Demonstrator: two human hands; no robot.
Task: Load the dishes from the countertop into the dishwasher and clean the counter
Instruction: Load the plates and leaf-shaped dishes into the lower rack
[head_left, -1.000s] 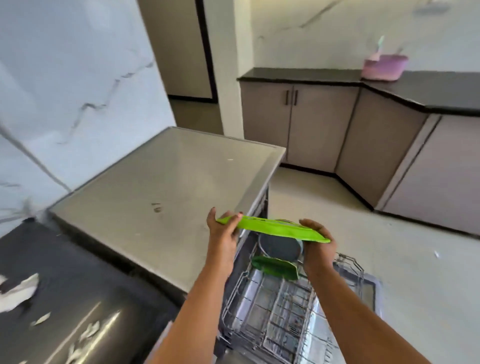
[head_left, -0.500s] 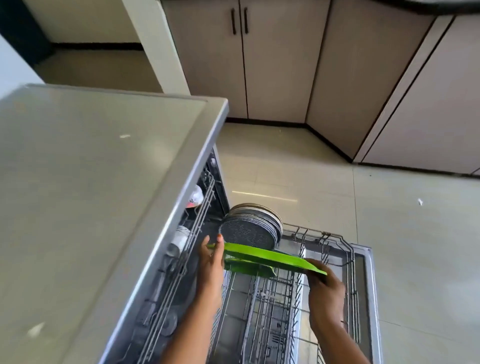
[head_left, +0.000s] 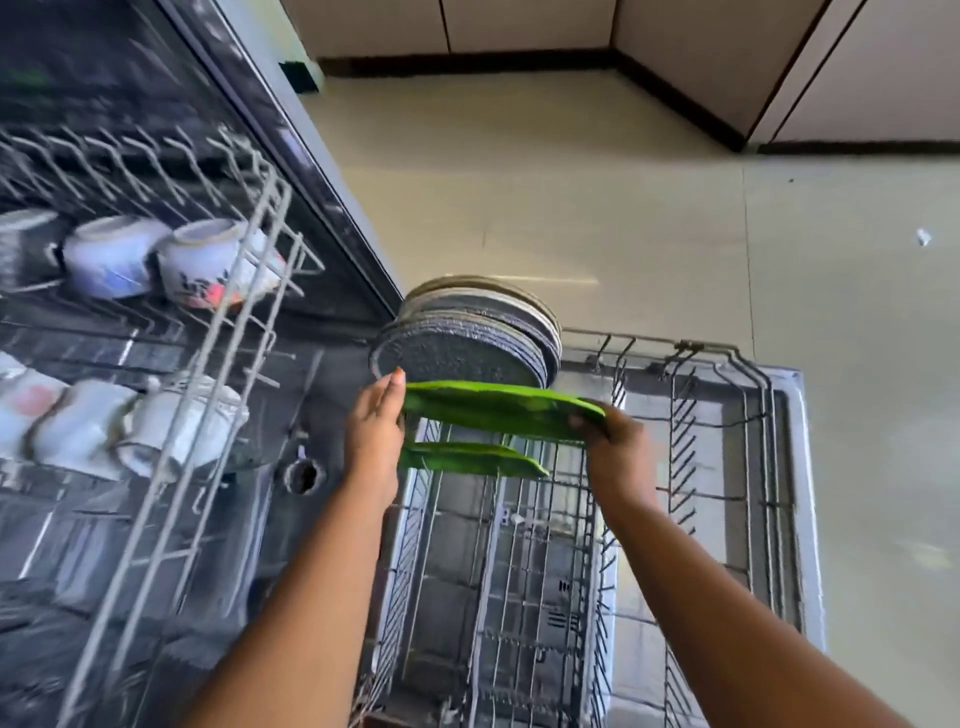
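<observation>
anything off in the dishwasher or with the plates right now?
Nothing stands out. Grey plates stand on edge in the lower rack, cups lie in the upper rack. Both hands hold a green plate above a second green plate.

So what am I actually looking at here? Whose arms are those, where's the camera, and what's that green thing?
No machine here: these are a person's own arms, filmed by a camera worn on the head, looking down. The left hand steadies one end of a green plate and the right hand grips the other. They hold it over the pulled-out lower rack of an open dishwasher. A second green plate sits just below, behind it a row of grey plates on edge. Cups lie in the upper rack.
</observation>
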